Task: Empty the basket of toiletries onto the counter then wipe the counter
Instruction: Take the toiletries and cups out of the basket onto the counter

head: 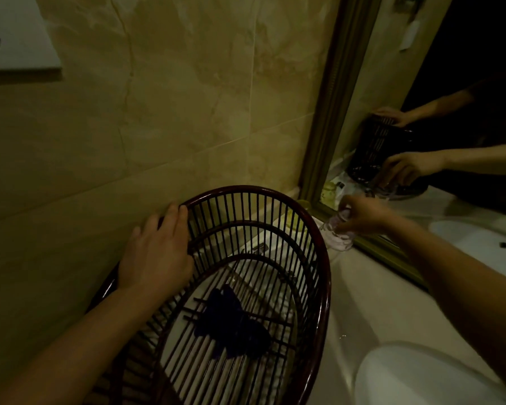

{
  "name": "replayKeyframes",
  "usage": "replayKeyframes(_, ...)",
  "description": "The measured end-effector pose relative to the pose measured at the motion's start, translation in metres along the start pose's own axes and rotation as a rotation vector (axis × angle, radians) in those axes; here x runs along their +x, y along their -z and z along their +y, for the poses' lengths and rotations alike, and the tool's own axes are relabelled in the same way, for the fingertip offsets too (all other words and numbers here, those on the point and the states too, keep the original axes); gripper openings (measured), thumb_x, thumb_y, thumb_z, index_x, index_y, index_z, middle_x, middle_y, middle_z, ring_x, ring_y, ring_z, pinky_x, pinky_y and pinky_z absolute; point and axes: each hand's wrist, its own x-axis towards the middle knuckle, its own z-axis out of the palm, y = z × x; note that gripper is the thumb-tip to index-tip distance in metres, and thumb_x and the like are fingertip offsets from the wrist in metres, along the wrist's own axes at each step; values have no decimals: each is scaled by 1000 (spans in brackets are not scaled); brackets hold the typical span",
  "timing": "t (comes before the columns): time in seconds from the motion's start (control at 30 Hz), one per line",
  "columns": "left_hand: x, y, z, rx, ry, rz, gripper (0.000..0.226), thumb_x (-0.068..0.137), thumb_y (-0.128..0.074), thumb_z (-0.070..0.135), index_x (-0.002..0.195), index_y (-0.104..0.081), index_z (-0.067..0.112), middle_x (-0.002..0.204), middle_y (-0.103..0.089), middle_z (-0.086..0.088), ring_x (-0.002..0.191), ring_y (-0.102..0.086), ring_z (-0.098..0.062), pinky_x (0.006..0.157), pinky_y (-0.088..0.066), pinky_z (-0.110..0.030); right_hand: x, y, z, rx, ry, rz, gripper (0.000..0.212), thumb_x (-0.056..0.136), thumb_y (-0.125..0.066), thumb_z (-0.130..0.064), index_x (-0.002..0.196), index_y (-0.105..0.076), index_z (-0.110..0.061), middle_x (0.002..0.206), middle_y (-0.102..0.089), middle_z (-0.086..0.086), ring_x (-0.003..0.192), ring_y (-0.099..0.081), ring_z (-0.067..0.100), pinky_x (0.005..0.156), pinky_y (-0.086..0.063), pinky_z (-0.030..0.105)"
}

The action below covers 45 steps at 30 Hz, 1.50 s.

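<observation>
Left hand [155, 252] lies flat on the slatted basket [322, 258] rim: light, stiff. Right hand [362, 213] pinches the small clear bottle [338, 233] near its top, over the counter [362, 287]; probably light and slippery.

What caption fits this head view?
Left hand rests on the basket while the right hand grips a bottle by the mirror.
</observation>
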Motion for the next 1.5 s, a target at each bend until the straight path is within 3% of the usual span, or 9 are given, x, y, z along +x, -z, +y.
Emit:
replayKeyframes(0.17, 1, 1, 0, 13, 9, -15, 87, 81, -57, 36, 152, -18, 5, 158, -25, -12, 128, -38, -33, 94, -42, -48, 28, -26, 2, 43, -44, -7, 59, 73, -81, -46, 120, -55, -21, 113, -65, 6, 91, -60, 22, 75, -54, 36)
replayKeyframes(0.3, 2, 1, 1, 19, 13, -28, 88, 82, -58, 38, 152, -16, 6, 159, -25, -11, 128, -37, -32, 94, -41, -47, 43, -41, 2, 86, -92, -10, 55, 72, -82, -44, 115, -54, -24, 106, -65, 6, 76, -64, 19, 51, -48, 29)
replayKeyframes(0.37, 2, 0, 1, 18, 9, -24, 88, 80, -61, 37, 151, -20, 5, 157, -29, -13, 124, -41, -33, 91, -42, -47, 48, -47, 2, 107, -118, -7, 58, 72, -83, -42, 117, -54, -22, 106, -64, 6, 75, -64, 19, 48, -47, 27)
replayKeyframes(0.57, 3, 1, 2, 0, 8, -34, 88, 75, -69, 32, 147, -30, 0, 151, -38, -18, 117, -47, -39, 82, -46, -50, 57, -58, 4, 78, -135, -12, 59, 74, -81, -39, 122, -53, -17, 101, -64, 6, 75, -67, 21, 66, -61, 39)
replayKeyframes(0.73, 3, 1, 2, -4, -5, -30, 89, 70, -74, 29, 144, -36, -3, 146, -44, -21, 112, -51, -41, 76, -47, -50, 60, -70, 8, 134, -154, -10, 63, 76, -80, -29, 131, -50, -17, 98, -61, 7, 66, -68, 22, 54, -61, 38)
replayKeyframes(0.9, 4, 0, 2, -1, -9, -33, 90, 68, -76, 27, 143, -38, -4, 144, -46, -22, 110, -52, -42, 74, -48, -52, 63, -80, 14, 100, -149, 25, 65, 76, -79, -36, 131, -52, -14, 111, -67, 12, 85, -69, 29, 67, -57, 38)
replayKeyframes(1.07, 4, -2, 2, -4, -12, -25, 88, 67, -75, 24, 142, -38, -5, 143, -47, -22, 109, -51, -43, 74, -48, -52, 68, -86, 18, 102, -142, 21, 67, 78, -78, -35, 135, -50, -14, 113, -66, 13, 90, -68, 30, 73, -58, 41)
replayKeyframes(1.33, 3, -1, 3, -6, -7, -14, 87, 69, -72, 25, 144, -37, -3, 146, -44, -20, 111, -50, -41, 76, -48, -52, 71, -97, 23, 109, -140, 23, 61, 74, -78, -35, 129, -55, -19, 114, -67, 11, 96, -67, 29, 77, -57, 38)
replayKeyframes(1.5, 2, -2, 3, -2, -11, -8, 87, 70, -72, 25, 144, -36, -3, 147, -43, -20, 109, -50, -41, 76, -46, -51, 72, -96, 21, 106, -135, 14, 56, 77, -77, -37, 126, -57, -18, 112, -67, 11, 94, -68, 29, 70, -54, 37)
